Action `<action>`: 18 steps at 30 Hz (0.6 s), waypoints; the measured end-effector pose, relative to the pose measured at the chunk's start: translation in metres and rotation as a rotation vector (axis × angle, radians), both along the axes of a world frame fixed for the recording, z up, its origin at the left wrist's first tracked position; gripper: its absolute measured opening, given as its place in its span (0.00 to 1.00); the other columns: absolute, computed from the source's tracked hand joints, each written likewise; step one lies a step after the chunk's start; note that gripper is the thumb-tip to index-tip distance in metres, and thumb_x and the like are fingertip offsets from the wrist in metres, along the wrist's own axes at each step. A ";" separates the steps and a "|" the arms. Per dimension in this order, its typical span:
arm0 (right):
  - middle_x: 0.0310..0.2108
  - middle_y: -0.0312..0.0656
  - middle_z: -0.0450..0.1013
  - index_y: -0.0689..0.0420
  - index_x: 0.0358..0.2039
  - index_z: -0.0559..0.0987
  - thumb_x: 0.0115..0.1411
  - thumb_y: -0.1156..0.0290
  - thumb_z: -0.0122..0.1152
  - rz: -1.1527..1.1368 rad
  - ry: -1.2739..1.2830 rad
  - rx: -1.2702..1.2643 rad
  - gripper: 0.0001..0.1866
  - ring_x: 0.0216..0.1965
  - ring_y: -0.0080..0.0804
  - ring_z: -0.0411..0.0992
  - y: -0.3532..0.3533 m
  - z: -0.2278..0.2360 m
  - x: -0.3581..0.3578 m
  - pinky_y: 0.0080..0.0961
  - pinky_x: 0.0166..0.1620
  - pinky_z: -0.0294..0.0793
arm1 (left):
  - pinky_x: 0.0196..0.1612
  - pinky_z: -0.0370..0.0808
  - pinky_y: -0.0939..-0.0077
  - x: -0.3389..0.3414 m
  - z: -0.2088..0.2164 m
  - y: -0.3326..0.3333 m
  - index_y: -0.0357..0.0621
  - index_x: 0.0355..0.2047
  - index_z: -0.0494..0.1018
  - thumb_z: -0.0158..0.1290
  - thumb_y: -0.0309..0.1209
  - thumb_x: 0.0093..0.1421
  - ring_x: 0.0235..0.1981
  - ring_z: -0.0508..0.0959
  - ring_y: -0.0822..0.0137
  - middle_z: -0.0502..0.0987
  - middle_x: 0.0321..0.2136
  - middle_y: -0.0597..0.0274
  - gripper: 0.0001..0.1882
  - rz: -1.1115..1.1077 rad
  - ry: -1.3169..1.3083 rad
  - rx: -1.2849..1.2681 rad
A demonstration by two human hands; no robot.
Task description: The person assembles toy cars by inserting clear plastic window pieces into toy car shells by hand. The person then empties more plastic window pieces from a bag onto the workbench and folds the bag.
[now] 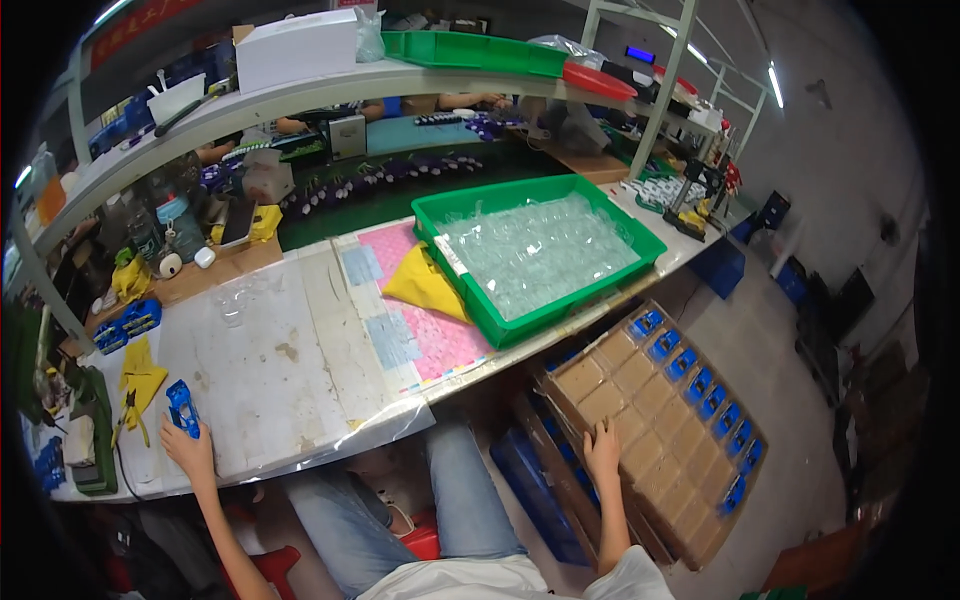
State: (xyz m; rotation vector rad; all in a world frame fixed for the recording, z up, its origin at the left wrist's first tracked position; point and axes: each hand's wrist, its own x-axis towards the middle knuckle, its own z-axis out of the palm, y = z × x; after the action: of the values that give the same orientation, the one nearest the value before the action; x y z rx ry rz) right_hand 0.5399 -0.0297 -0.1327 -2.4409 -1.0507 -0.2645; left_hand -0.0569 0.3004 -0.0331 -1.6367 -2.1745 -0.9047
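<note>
Left hand is gripping a blue plastic car-shaped part, fingers closing around its near end, just above the white worktop. Right hand, well to the right of that grip and lower, is resting at the left side of a brown cardboard tray with square cells; whether its fingers are clamping anything cannot be told. Similar blue parts are lying along the tray's far right side, beyond the right hand. Judged from this posture, a handling step is occupying the left hand while the right is attending to the tray. Any next move is calling for a firm left hold and right fingertips clear of the cell walls. Fingers are covering the held part's near end; the right palm is hiding the cardboard beneath; the bench edge is obscuring the lower stack.
</note>
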 end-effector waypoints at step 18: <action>0.35 0.53 0.70 0.67 0.38 0.71 0.49 0.75 0.56 -0.318 -0.127 0.157 0.14 0.39 0.47 0.68 -0.167 0.063 0.096 0.35 0.45 0.67 | 0.54 0.53 0.56 0.137 0.027 -0.048 0.38 0.47 0.63 0.53 0.29 0.45 0.52 0.60 0.50 0.63 0.47 0.46 0.27 -0.563 0.004 0.191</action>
State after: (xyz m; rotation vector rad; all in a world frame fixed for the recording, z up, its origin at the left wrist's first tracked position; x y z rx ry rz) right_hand 0.6360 -0.1967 -0.0699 -2.4639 -0.6575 -0.5891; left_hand 0.0798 0.2524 -0.0059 -2.1802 -1.5730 -1.2017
